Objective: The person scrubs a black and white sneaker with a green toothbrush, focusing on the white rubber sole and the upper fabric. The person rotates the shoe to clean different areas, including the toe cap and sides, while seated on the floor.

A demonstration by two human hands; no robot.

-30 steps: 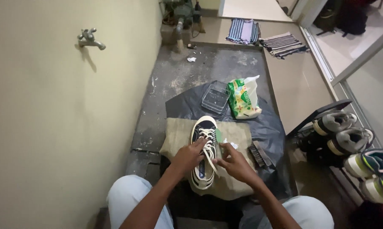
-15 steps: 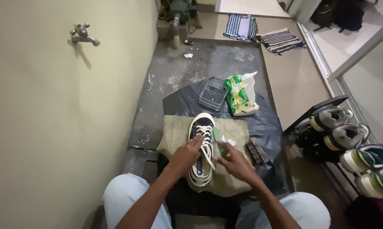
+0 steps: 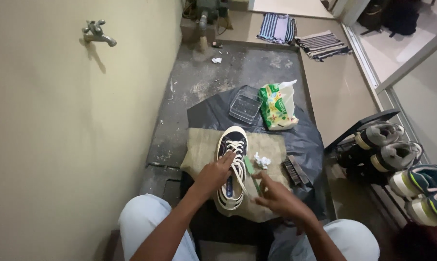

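Seated low, knees in pale trousers at frame bottom. Left hand (image 3: 213,176) half-curled, fingertips pinching the white laces of a dark sneaker (image 3: 232,166); laces pulled loose toward the wrist. Right hand (image 3: 279,195) loosely cupped, fingers bent, just beside the sneaker's right edge; whether gripping a lace end, cannot tell. Sneaker lying sole-down, toe pointing away, on a burlap cloth (image 3: 199,154) spread over a black plastic sheet (image 3: 305,140) on the concrete floor. Just beyond the right hand: thin green stick (image 3: 249,166), crumpled white scrap (image 3: 262,161), dark bristle brush (image 3: 295,171), all on the cloth's right part. Farther out, clear plastic tub (image 3: 246,105), lidless, contents not discernible. Touching its right side, green-and-white printed bag (image 3: 278,105), top open, contents hidden. At right, shoe rack (image 3: 368,121) carrying several sneakers. Far left, wall tap (image 3: 96,33). At far end, striped mats (image 3: 321,43).
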